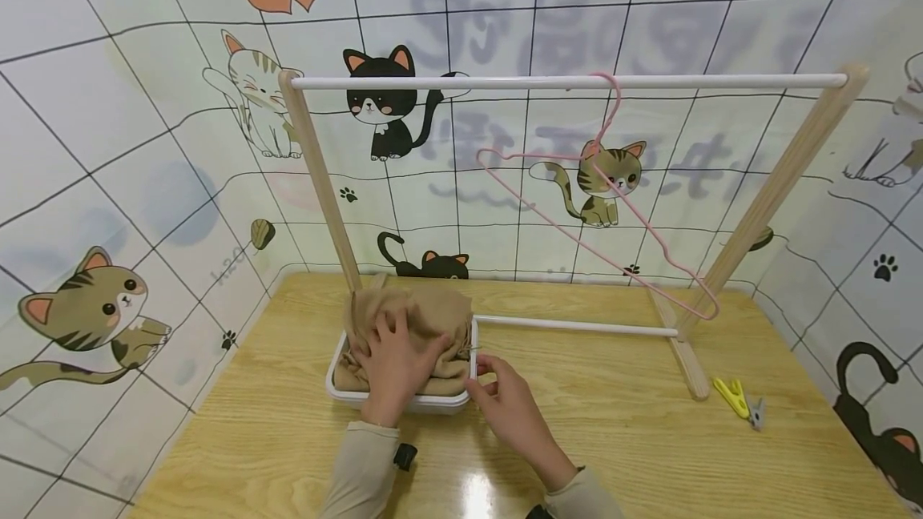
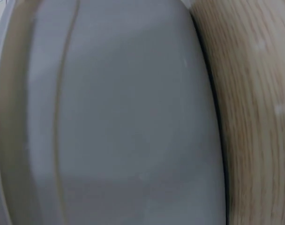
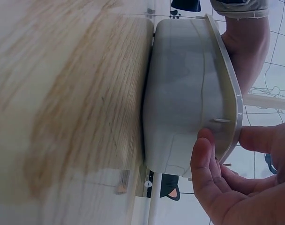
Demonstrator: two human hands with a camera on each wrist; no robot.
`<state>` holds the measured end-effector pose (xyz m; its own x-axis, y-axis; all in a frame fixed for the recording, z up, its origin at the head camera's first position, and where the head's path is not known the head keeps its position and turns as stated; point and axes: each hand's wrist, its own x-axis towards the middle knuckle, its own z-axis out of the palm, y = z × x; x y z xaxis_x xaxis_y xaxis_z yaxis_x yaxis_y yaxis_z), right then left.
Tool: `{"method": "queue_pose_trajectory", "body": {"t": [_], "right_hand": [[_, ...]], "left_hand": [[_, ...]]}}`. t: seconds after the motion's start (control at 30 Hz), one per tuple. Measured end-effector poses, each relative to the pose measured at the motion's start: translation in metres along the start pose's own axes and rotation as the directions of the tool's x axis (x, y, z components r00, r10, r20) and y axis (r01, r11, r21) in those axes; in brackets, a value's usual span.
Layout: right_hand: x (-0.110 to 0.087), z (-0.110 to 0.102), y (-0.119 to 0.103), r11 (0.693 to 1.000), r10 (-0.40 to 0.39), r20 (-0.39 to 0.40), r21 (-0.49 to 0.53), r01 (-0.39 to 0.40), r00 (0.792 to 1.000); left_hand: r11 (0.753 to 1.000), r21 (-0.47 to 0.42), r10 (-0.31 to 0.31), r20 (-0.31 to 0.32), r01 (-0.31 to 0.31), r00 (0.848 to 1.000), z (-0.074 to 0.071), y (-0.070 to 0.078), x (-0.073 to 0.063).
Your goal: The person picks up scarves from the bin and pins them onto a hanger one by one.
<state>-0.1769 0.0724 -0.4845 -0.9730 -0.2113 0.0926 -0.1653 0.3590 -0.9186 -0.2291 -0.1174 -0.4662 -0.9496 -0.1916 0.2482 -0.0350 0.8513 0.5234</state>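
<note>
A white plastic basin [image 1: 441, 402] stands on the table, filled with a folded brown cloth [image 1: 440, 307]. My left hand [image 1: 397, 363] rests on the cloth with its fingers spread. At the basin's right side, my right hand [image 1: 508, 399] holds the rim. The right wrist view has the thumb of that right hand [image 3: 250, 187] on the rim and its fingers against the outer wall of the basin [image 3: 180, 93]. Only the basin's grey-looking outside [image 2: 133, 112] and some tabletop fill the left wrist view; the left hand's fingers are not seen there.
A wooden rack with a white top bar [image 1: 505, 82] stands behind the basin, its lower bar [image 1: 577, 325] close to the table. From the top bar hangs a pink hanger [image 1: 577, 239]. A yellow and grey clip [image 1: 739, 403] lies at the right on the wooden table [image 1: 613, 423].
</note>
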Motion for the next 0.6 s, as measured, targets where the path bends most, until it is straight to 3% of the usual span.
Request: {"method": "queue_pose_trajectory", "body": {"t": [0.27, 0.6], "right_hand": [[-0.0005, 0.0001, -0.0032, 1.0, 0.005, 0.001, 0.002, -0.005, 1.0], [-0.0002, 0.0005, -0.0025, 1.0, 0.008, 0.001, -0.012, -0.008, 1.0]], "left_hand": [[0.997, 0.073, -0.021, 0.101, 0.013, 0.995, 0.0022, -0.0009, -0.0014], [0.989, 0.147, -0.052, 0.241, 0.016, 0.969, 0.0019, 0.0006, -0.003]]}}
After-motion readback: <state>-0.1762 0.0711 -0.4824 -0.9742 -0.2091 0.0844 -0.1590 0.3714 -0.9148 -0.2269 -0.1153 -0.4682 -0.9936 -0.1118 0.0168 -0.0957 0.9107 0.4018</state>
